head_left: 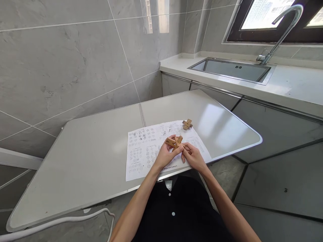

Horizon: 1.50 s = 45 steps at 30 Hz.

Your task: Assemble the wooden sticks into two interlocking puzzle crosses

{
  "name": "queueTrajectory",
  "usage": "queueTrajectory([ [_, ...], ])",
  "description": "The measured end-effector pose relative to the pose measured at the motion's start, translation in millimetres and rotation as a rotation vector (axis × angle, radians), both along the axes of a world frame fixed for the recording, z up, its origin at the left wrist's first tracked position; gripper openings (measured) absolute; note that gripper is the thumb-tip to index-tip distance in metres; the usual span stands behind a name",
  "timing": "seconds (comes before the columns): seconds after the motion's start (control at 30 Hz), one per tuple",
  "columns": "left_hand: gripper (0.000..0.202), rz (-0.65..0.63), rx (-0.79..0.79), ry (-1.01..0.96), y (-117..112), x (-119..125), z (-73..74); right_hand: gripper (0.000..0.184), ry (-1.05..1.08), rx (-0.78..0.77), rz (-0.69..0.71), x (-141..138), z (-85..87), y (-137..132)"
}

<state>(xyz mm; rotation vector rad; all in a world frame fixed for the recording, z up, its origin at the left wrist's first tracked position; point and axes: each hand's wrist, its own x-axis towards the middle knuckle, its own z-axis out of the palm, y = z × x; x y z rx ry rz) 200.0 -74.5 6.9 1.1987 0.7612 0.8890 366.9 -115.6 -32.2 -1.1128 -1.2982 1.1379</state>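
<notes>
Wooden puzzle pieces (171, 142), light brown notched blocks, are held between both hands above a printed sheet. My left hand (168, 153) is closed around them from the left, its thumb reaching across the front. From the right, my right hand (193, 155) grips the same pieces with bent fingers; the fingertips partly hide where the blocks meet. Beyond the hands, an interlocked wooden burr puzzle (187, 124) rests at the sheet's far right corner. The white instruction sheet (137, 168) shows rows of small diagrams and lies partly under the hands.
A pale folding table (83, 161) with a centre seam and a metal edge carries the sheet. Behind it on the right stands a counter (300, 80) with a sink (227, 69) and a curved faucet (282, 33). The tiled wall (63, 60) borders the table's far side.
</notes>
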Motion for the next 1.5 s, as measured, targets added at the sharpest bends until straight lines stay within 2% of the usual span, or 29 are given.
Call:
queueTrajectory([
  [0.37, 0.075, 0.022, -0.011, 0.058, 1.5, -9.3, -14.2, 0.038, 0.036, -0.019, -0.063, -1.2, 5.9, -0.1],
  [0.57, 0.080, 0.072, 0.002, 0.017, 4.0, -12.5, -14.7, 0.037, 0.048, -0.001, -0.100, -1.1, 4.3, -0.1],
  [0.77, 0.083, 0.051, -0.004, 0.040, 4.6, -22.5, -12.4, 0.042, 0.012, -0.018, -0.095, -1.3, 5.0, -1.3],
  [0.83, 0.078, 0.083, 0.057, 0.108, 3.8, -31.5, -9.8, 0.044, -0.009, -0.029, -0.117, 0.6, 5.0, -2.4],
  [0.93, 0.067, 0.206, 0.261, 0.333, 0.3, -53.9, -4.0, 0.044, -0.073, -0.020, -0.199, 8.3, 6.4, -3.2],
  [1.0, 0.058, 0.289, 0.380, 0.551, -3.4, -74.6, -1.0, 0.045, -0.135, -0.007, -0.275, 16.6, 8.4, -2.3],
  [1.13, 0.042, 0.338, 0.548, 0.866, -10.5, -121.6, -3.2, 0.050, -0.271, -0.007, -0.437, 35.4, 12.3, 2.9],
  [1.3, 0.040, 0.414, 0.617, 1.010, -16.7, -165.1, -15.6, 0.056, -0.405, -0.037, -0.580, 49.0, 10.7, 8.6],
  [1.5, 0.041, 0.470, 0.585, 1.018, -21.0, -176.1, -22.1, 0.058, -0.509, -0.054, -0.667, 49.9, 8.6, 13.4],
])
